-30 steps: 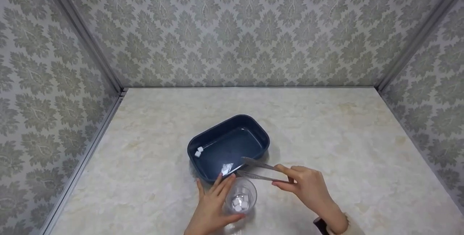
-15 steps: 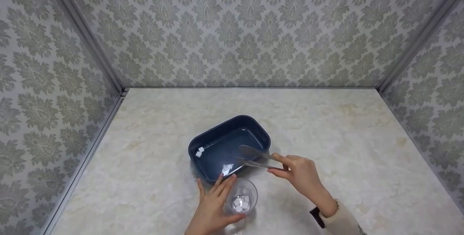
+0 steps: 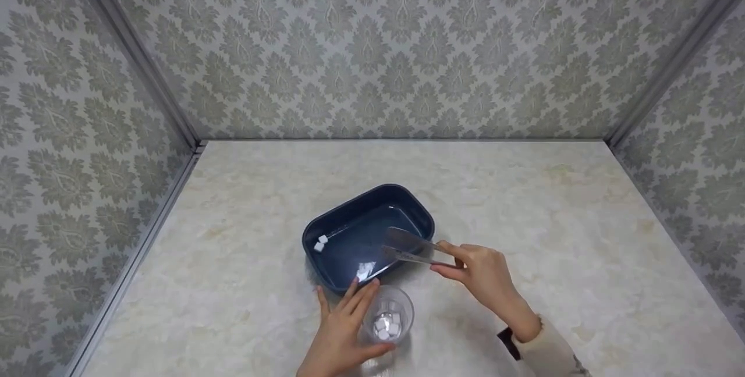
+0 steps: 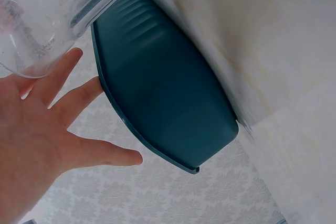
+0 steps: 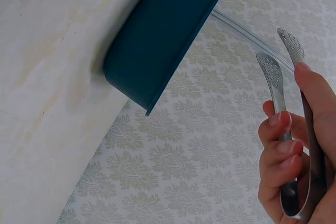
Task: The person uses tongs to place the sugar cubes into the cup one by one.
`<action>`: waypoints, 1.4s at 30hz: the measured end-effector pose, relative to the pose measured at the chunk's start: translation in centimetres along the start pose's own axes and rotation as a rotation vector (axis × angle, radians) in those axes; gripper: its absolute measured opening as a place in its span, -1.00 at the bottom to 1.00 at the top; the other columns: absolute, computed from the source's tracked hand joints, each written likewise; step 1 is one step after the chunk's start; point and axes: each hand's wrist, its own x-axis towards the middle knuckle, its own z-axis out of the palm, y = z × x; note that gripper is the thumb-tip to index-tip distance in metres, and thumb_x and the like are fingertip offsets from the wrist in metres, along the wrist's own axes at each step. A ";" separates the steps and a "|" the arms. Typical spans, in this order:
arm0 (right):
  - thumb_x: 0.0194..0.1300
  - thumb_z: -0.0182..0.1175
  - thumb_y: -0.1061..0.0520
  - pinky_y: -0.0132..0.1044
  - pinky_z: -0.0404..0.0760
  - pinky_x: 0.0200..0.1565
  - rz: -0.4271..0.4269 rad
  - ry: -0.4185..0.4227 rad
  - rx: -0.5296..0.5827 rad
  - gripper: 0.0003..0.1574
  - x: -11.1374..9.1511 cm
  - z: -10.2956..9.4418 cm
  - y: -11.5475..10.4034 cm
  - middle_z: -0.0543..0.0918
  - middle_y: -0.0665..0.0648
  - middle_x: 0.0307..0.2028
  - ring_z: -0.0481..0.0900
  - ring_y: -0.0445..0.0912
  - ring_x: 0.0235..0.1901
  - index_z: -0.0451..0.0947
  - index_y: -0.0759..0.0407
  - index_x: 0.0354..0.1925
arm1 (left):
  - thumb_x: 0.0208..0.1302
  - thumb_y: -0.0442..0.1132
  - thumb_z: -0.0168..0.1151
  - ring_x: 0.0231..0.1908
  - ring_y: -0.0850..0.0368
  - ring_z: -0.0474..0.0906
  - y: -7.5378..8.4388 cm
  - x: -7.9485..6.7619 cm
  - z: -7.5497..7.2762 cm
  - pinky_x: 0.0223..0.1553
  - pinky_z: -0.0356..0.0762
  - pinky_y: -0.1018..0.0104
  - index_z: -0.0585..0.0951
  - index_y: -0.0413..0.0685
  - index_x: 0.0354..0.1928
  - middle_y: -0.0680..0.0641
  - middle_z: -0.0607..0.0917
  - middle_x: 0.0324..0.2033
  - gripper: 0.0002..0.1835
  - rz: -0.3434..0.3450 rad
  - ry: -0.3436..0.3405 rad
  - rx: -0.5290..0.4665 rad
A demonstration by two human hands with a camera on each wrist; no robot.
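Observation:
My right hand (image 3: pixel 486 275) holds metal tongs (image 3: pixel 416 241) over the near right part of a dark blue rectangular baking dish (image 3: pixel 361 234). The perforated tips (image 5: pixel 270 69) stand apart with nothing between them. Two small white sugar-like cubes (image 3: pixel 319 246) lie in the dish's left end. Just in front of the dish stands a clear glass (image 3: pixel 403 305) with several white cubes (image 3: pixel 394 320) at its bottom. My left hand (image 3: pixel 343 333) holds the glass between thumb and forefinger, its other fingers spread toward the dish's rim; the glass (image 4: pixel 37 35) hides part of the forefinger in the left wrist view.
The dish and glass stand on a pale marbled tabletop (image 3: pixel 524 191). Patterned wall panels (image 3: pixel 396 45) rise behind and on both sides, with grey metal strips (image 3: pixel 134 57) at the corners. Tabletop extends around the dish on every side.
My right hand has moved the tongs up and slightly left, from the dish's near rim to over its inside. My left hand, the glass and the cubes stay put.

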 end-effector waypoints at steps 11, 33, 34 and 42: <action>-0.16 0.34 -0.14 -0.59 0.06 -0.69 0.006 -0.026 -0.006 -0.51 1.2 0.1 0.0 0.41 -0.16 -0.80 0.03 -0.43 -0.76 0.67 0.04 -0.21 | -0.26 0.37 0.25 0.27 -0.12 0.19 0.0 0.0 0.0 0.02 -0.26 -0.53 0.10 0.21 0.34 0.08 0.36 0.23 0.06 0.002 -0.003 -0.004; -0.07 0.27 -0.20 -0.54 0.23 -0.66 0.068 -0.099 0.014 -0.51 3.2 1.3 -0.6 0.54 -0.11 -0.72 0.31 -0.35 -0.74 0.65 0.00 -0.18 | -0.26 0.40 0.22 0.28 -0.12 0.17 -0.1 0.1 -0.1 0.02 -0.28 -0.54 0.06 0.26 0.35 0.09 0.35 0.24 0.06 -0.020 -0.047 0.002; -0.07 0.26 -0.21 -0.53 0.23 -0.66 0.069 -0.098 0.013 -0.50 3.3 1.4 -0.6 0.54 -0.10 -0.73 0.31 -0.35 -0.74 0.65 0.00 -0.17 | -0.26 0.40 0.23 0.28 -0.12 0.17 -0.1 0.1 -0.1 0.02 -0.28 -0.54 0.07 0.26 0.35 0.10 0.35 0.24 0.06 -0.017 -0.042 0.003; -0.08 0.26 -0.23 -0.52 0.28 -0.66 0.095 -0.114 0.024 -0.45 4.0 2.1 -0.8 0.59 -0.08 -0.69 0.36 -0.33 -0.75 0.64 0.03 -0.15 | -0.27 0.40 0.23 0.28 -0.11 0.18 -0.1 0.1 -0.2 0.01 -0.27 -0.55 0.08 0.23 0.35 0.09 0.35 0.24 0.07 -0.017 -0.047 0.012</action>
